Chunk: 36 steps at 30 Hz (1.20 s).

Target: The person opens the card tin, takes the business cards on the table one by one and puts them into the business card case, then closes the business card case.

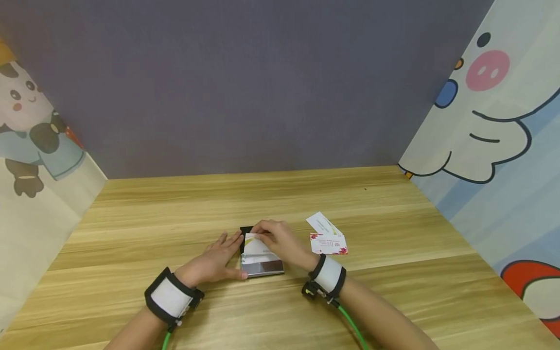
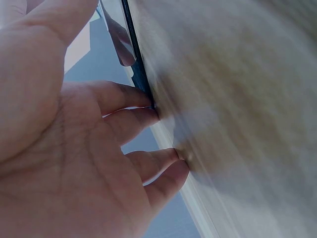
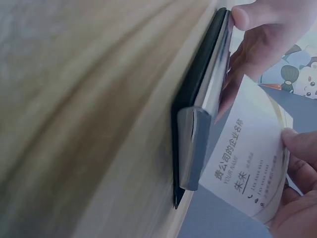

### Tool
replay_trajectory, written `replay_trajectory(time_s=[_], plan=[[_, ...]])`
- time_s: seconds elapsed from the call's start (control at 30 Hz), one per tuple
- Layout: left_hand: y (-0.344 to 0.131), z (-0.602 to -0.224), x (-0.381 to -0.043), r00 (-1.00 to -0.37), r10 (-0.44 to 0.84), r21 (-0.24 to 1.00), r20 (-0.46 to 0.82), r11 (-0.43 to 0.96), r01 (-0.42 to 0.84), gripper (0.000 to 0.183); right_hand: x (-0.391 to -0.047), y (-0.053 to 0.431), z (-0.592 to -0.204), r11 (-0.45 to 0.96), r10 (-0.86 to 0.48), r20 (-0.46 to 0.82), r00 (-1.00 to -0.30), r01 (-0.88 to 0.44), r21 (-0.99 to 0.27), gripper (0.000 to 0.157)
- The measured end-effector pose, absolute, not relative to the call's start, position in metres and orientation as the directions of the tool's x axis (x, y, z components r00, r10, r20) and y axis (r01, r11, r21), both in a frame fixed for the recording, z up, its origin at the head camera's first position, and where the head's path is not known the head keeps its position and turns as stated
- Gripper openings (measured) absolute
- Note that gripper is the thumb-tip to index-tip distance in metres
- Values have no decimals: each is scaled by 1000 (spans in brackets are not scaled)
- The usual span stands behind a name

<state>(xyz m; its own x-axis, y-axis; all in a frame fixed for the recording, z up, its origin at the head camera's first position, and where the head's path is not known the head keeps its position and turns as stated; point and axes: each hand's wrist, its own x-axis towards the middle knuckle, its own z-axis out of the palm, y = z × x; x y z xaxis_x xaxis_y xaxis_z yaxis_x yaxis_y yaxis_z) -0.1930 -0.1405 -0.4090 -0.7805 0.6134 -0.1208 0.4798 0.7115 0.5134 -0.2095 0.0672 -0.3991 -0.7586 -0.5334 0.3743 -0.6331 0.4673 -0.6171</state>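
A black and silver business card case lies on the wooden table between the two hands. My left hand rests flat with spread fingers along the case's left side, the thumb at its near corner and fingertips at the black flap. With thumb and fingers my right hand pinches a white business card, printed with text and a gold curve. This card slants over the case, one corner close to the case's edge in the right wrist view. Beneath it, another pale card shows in the case in the head view.
Right of the case lie two loose cards: a white business card partly under a red-flowered one. A dark grey panel stands behind the wooden table. Cartoon-printed curtains flank both sides.
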Motion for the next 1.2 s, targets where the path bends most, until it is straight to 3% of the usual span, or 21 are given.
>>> replay_trajectory(time_s=[0.3,0.67,1.0,1.2], plan=[[-141,-409,-192,-779,615,524,-123,707,475,94,-210,64,-400,471,-542,374,-753,-640,-606,13],[-141,-408,-191,-775,620,526,-122,703,479,93,-208,65,-406,586,-641,168,-749,-619,-523,25],[-141,-408,-191,-774,619,529,-134,705,473,94,-202,71,-405,652,-664,87,-742,-633,-418,39],[-141,-408,-192,-774,619,521,-130,707,478,93,-200,72,-404,675,-667,48,-743,-630,-384,38]])
